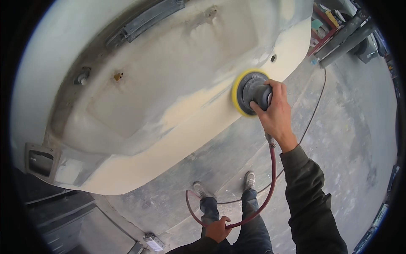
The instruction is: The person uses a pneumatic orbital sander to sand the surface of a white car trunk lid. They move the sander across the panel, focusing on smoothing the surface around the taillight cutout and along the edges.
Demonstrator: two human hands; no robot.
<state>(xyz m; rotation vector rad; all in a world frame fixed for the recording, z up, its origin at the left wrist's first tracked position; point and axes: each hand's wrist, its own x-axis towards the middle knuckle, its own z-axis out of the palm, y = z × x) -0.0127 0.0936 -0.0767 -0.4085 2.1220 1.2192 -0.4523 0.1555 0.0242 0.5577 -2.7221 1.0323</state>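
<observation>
My right hand (274, 114) grips a round grey sander (254, 91) with a yellow pad edge, held at the lower edge of a large curved vehicle panel (203, 59) patched in grey, white and cream. A red hose (271, 178) runs down from the sander and loops toward my legs. My left hand (218, 228) holds that hose low in front of my thighs. Dark recesses and small holes show on the panel's inner side, along with a dark strip near its top.
Concrete floor (347, 127) surrounds my feet, with a thin dark hose (322, 84) lying across it. A red rack (319, 40) and grey posts (344, 38) stand at upper right. Dark trim (50, 216) is at lower left, near a small metal can (153, 240).
</observation>
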